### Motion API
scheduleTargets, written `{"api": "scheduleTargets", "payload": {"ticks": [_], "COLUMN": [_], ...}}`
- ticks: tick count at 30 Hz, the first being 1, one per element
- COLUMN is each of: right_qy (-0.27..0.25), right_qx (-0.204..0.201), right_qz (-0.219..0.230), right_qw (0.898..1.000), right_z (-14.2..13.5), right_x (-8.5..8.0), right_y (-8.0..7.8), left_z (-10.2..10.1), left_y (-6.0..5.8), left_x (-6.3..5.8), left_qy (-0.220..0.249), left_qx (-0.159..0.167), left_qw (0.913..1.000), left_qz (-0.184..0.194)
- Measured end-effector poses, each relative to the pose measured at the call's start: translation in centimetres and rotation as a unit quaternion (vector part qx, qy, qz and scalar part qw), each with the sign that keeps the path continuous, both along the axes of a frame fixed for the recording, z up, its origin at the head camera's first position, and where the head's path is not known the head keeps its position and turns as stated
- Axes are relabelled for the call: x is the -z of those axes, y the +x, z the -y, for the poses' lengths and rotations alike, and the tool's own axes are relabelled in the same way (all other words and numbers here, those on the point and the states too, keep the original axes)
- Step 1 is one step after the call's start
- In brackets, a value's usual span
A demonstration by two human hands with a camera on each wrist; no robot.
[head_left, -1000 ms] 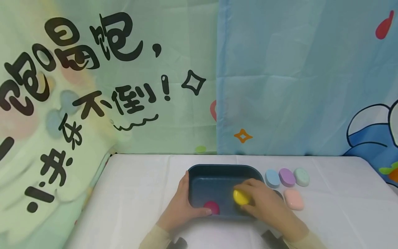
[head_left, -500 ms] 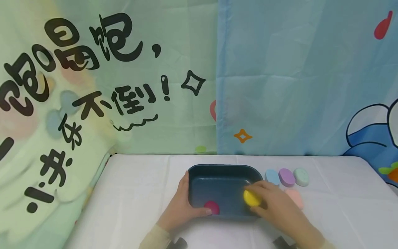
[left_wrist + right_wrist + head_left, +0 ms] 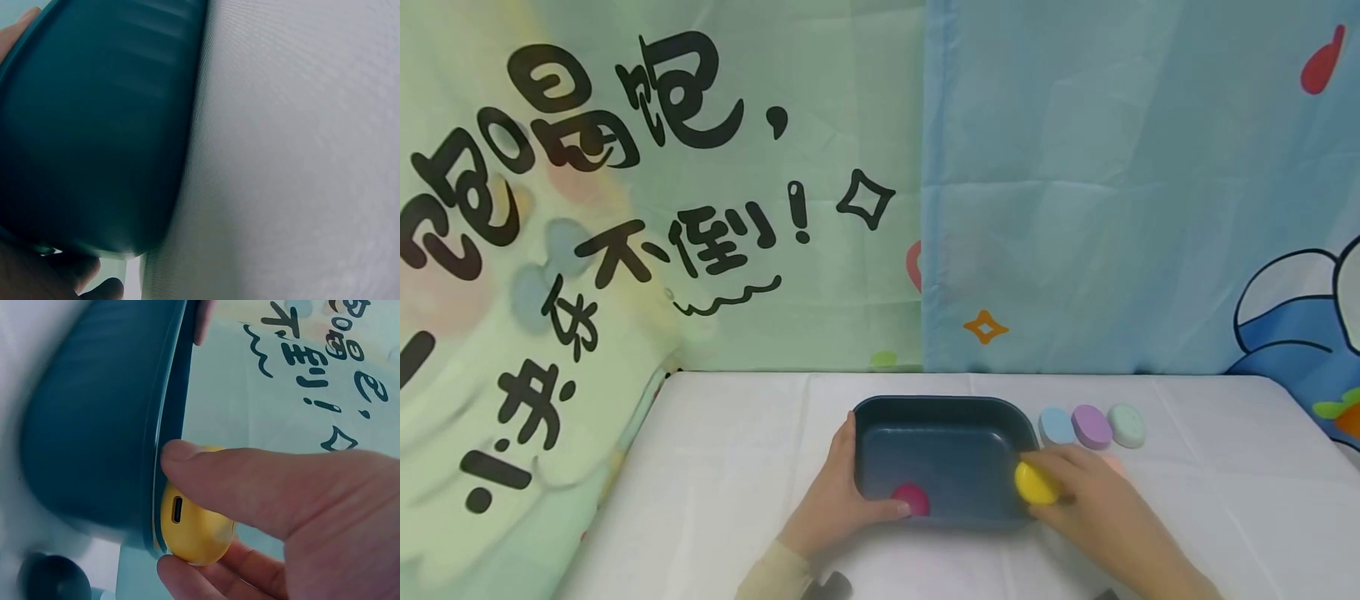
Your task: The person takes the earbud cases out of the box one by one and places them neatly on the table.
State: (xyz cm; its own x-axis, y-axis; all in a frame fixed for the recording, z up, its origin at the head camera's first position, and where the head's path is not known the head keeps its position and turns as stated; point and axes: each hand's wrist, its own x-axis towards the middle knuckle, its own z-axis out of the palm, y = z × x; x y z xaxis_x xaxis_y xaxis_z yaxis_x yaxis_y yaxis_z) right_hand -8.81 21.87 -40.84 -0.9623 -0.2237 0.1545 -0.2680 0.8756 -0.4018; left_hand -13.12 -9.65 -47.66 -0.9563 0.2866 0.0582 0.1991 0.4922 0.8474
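Observation:
A dark blue rectangular basin [image 3: 943, 458] stands on the white table. My left hand [image 3: 842, 496] grips its left end, fingers along the outside and thumb over the front rim. The basin's outer wall [image 3: 100, 125] fills much of the left wrist view. A round magenta object [image 3: 912, 499] lies inside, near that thumb. Between thumb and fingers, my right hand [image 3: 1093, 500] holds a smooth, rounded yellow case [image 3: 1036, 483] at the basin's right rim. In the right wrist view the yellow case [image 3: 197, 531] shows a small charging-port slot.
Right of the basin sit a light blue [image 3: 1057, 427], a purple [image 3: 1092, 427] and a mint [image 3: 1127, 426] rounded piece. A pink piece [image 3: 1112, 461] is mostly covered by my right hand. A dark round object [image 3: 56, 578] lies beside the basin. Printed cloth [image 3: 1120, 208] hangs behind the table.
My right hand has carried the yellow case rightward, from over the basin's inside to its right rim, covering most of the pink piece. My left hand and the basin stay put.

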Motion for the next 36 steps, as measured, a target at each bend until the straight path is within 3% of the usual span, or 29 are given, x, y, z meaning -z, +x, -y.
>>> {"api": "scheduleTargets", "payload": {"ticks": [11, 21, 26, 30, 36], "right_qy": [0.038, 0.039, 0.038, 0.031, 0.002], "right_qx": [0.054, 0.063, 0.071, 0.083, 0.121], "right_qz": [0.114, 0.119, 0.143, 0.182, 0.271], "right_qw": [0.991, 0.990, 0.986, 0.979, 0.955], "right_z": [-1.2, -2.5, -3.2, -3.5, -3.4], "right_x": [-0.4, 0.4, 1.0, 1.7, 2.6], "right_y": [0.8, 1.6, 1.6, 1.5, 1.0], "left_z": [0.0, 0.0, 0.0, 0.0, -0.1], "left_y": [0.1, -0.1, -0.1, 0.0, 0.0], "left_x": [0.0, 0.0, 0.0, 0.0, -0.2], "left_qy": [0.002, 0.003, 0.006, 0.005, 0.009], "left_qx": [0.000, 0.006, 0.005, 0.003, 0.005], "left_qw": [1.0000, 1.0000, 1.0000, 1.0000, 0.9999], "left_qz": [0.004, -0.003, -0.004, -0.001, 0.005]}}
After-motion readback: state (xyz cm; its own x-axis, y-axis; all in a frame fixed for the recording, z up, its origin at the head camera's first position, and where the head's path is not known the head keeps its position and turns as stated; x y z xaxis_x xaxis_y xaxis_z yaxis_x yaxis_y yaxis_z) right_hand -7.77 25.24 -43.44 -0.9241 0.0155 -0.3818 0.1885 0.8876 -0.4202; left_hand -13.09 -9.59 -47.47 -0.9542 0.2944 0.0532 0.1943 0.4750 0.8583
